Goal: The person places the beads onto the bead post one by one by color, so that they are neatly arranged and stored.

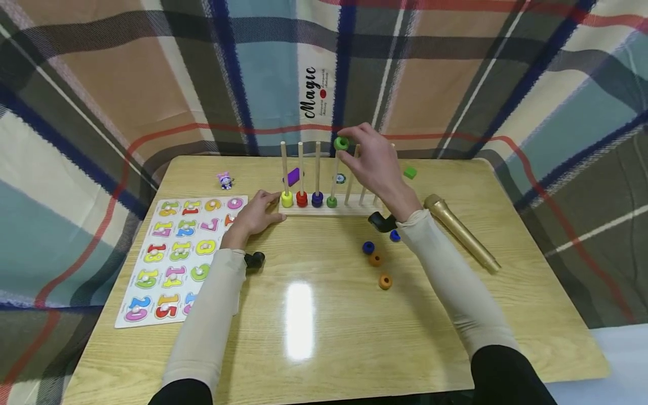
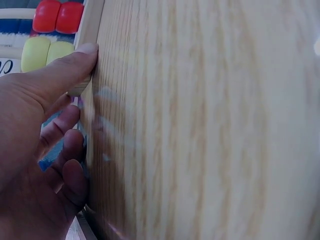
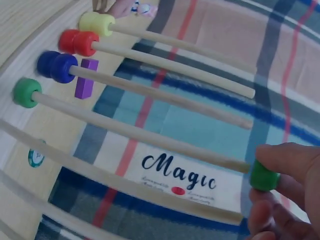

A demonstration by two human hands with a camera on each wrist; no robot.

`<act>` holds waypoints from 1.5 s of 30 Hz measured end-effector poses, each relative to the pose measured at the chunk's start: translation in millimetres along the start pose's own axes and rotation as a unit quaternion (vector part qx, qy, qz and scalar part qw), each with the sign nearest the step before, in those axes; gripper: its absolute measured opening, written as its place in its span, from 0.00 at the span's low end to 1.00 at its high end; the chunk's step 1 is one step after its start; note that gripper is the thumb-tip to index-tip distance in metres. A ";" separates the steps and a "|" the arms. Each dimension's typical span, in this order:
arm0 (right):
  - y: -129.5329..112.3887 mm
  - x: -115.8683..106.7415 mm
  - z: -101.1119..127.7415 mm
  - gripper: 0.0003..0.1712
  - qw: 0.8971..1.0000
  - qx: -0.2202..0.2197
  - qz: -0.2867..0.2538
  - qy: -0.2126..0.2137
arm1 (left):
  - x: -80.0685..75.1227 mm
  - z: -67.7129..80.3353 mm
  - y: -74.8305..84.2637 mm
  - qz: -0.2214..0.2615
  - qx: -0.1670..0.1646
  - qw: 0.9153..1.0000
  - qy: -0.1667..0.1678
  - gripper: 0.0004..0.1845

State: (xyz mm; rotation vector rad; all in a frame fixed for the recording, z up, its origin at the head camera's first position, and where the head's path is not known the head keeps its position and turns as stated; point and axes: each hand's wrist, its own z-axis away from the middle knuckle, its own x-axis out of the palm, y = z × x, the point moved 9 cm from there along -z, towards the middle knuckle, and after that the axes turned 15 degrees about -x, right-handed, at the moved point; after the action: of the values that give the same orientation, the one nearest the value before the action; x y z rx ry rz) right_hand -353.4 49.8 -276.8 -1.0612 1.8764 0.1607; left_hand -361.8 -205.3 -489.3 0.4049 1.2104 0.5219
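My right hand point(image 1: 374, 160) pinches a green bead point(image 3: 263, 177) between thumb and fingers at the tip of the fourth peg in a wooden peg rack point(image 1: 349, 209). Whether the peg's tip has entered the bead's hole, I cannot tell. Lower on that peg sits another green bead point(image 1: 331, 202). Pairs of yellow beads point(image 3: 96, 23), red beads point(image 3: 78, 42) and blue beads point(image 3: 56, 66) fill the bottoms of the first three pegs. My left hand point(image 1: 253, 216) grips the rack's left end, its thumb on the front edge point(image 2: 90, 55) and its fingers curled behind.
Loose on the table are orange beads point(image 1: 385, 281) and blue beads point(image 1: 368, 247). A gold tube point(image 1: 463, 233) lies right of my right forearm. A number board point(image 1: 172, 259) lies partly under my left arm. Behind stand a small figurine point(image 1: 225, 180), a purple block point(image 1: 293, 176) and a green block point(image 1: 410, 172).
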 end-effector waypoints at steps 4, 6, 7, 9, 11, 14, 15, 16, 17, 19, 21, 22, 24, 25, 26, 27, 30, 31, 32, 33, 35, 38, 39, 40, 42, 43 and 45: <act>5.2 7.7 -5.1 0.23 0.999 0.013 0.018 -0.024 | 2.2 0.8 1.0 0.000 0.000 1.000 -0.002 0.41; 6.7 10.1 -6.5 0.23 0.999 0.014 0.026 -0.033 | 1.6 0.7 1.6 -0.001 0.000 1.000 -0.002 0.41; 7.1 11.4 -7.2 0.23 0.999 0.013 0.031 -0.038 | 1.0 0.7 1.8 -0.002 -0.001 1.000 -0.002 0.41; 7.2 14.2 -7.8 0.23 0.998 0.010 0.037 -0.049 | -0.1 0.5 1.7 0.000 -0.003 1.000 -0.002 0.41; 7.5 17.1 -7.7 0.24 0.997 0.007 0.045 -0.059 | -0.7 0.3 1.1 0.001 -0.003 1.000 -0.002 0.41; 9.2 20.8 -6.1 0.25 0.996 0.008 0.052 -0.068 | 0.6 -0.2 -0.2 0.004 -0.004 1.000 -0.004 0.41; 9.8 21.9 -5.4 0.27 0.996 0.010 0.053 -0.070 | 1.4 -0.4 -0.8 0.004 -0.004 1.000 -0.005 0.41; 10.9 22.4 -4.4 0.28 0.996 0.014 0.051 -0.072 | 2.1 -0.6 -1.1 0.003 -0.005 1.000 -0.005 0.41; 11.6 22.5 -3.1 0.30 0.996 0.017 0.050 -0.074 | 2.9 -0.8 -1.2 0.004 -0.005 1.000 -0.004 0.41; 12.2 19.9 1.3 0.34 0.996 0.026 0.043 -0.067 | 4.3 -1.2 -1.2 0.004 -0.005 1.000 -0.004 0.41; 10.3 12.4 8.1 0.35 0.998 0.023 0.032 -0.039 | 5.6 -1.4 -0.6 0.005 -0.005 1.000 -0.006 0.41; 8.5 7.4 13.3 0.34 0.999 0.019 0.025 -0.020 | 6.0 -1.4 -0.1 0.005 -0.005 1.000 -0.006 0.41; 5.1 -2.4 27.2 0.30 1.000 0.003 0.017 0.022 | 6.3 -1.4 0.5 0.003 -0.005 1.000 -0.007 0.41; 3.9 -6.0 35.8 0.27 0.999 -0.006 0.017 0.038 | 6.0 -1.3 0.7 0.002 -0.005 1.000 -0.007 0.41; 2.6 -8.3 45.3 0.25 0.999 -0.014 0.019 0.049 | 5.5 -1.1 0.5 0.000 -0.005 1.000 -0.006 0.41; 2.5 -8.5 55.2 0.22 0.998 -0.017 0.023 0.049 | 4.6 -0.8 0.4 -0.001 -0.005 1.000 -0.005 0.41; 6.8 2.2 86.2 0.16 0.999 -0.008 0.040 -0.004 | 1.4 -0.4 0.3 -0.004 -0.004 1.000 -0.002 0.40; 9.8 9.7 97.0 0.15 0.998 0.001 0.043 -0.039 | 0.9 0.0 0.0 -0.003 -0.003 1.000 -0.003 0.40; 13.3 18.4 108.3 0.15 0.996 0.014 0.044 -0.079 | 0.6 0.2 -0.2 -0.004 -0.002 1.000 -0.004 0.40; 17.6 27.9 119.8 0.15 0.991 0.029 0.042 -0.121 | 0.4 0.3 -0.4 -0.004 -0.001 1.000 -0.004 0.40; 26.4 46.4 143.5 0.18 0.975 0.068 0.040 -0.206 | 0.5 -0.2 -1.0 -0.003 0.000 1.000 -0.007 0.40; 36.7 67.0 175.5 0.23 0.945 0.122 0.039 -0.299 | 0.7 -1.4 -1.7 -0.001 -0.001 1.000 -0.008 0.40; 38.1 71.7 182.9 0.23 0.938 0.133 0.036 -0.317 | 0.5 -1.6 -1.7 -0.002 0.000 1.000 -0.008 0.40; 38.7 75.5 189.0 0.23 0.933 0.141 0.033 -0.330 | 0.4 -1.8 -1.8 0.000 -0.001 1.000 -0.007 0.40; 37.8 80.5 195.1 0.19 0.930 0.145 0.025 -0.337 | 0.6 -1.7 -1.5 0.002 0.000 1.000 -0.006 0.40; 36.9 82.2 196.2 0.17 0.931 0.144 0.019 -0.336 | 0.9 -1.4 -1.3 0.005 0.000 1.000 -0.007 0.40; 34.4 82.4 194.4 0.14 0.935 0.137 0.008 -0.327 | 2.4 -0.8 -0.4 0.005 0.001 1.000 -0.008 0.40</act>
State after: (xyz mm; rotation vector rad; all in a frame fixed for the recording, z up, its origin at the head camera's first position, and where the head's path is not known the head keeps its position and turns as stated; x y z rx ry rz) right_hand -264.3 120.1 -458.0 -0.6834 1.2563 0.2226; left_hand -361.8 -204.2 -491.6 0.4160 1.1944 0.5244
